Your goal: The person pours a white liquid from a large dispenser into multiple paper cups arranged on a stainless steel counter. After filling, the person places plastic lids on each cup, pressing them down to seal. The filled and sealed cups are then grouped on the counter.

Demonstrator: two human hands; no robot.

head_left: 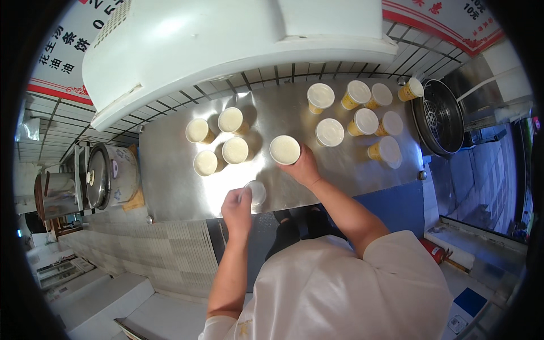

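My right hand [304,168] is wrapped round a paper cup [285,150] filled with a pale, creamy liquid; its top is uncovered. Nearer to me, my left hand [236,207] pinches a round translucent lid [256,193] by its edge, just above the table's front edge. To the left stand several uncovered cups [235,151] with the same pale filling. On the right are several yellow-patterned cups [330,132] with translucent lids on them. The cup in my right hand is between the two groups.
Everything stands on a steel table [170,170]. A black round pan [439,116] is at its right end, a large lidded pot [113,175] beyond its left end. A white hood-like housing [238,39] hangs over the far side. A fire extinguisher [433,250] is low on the right.
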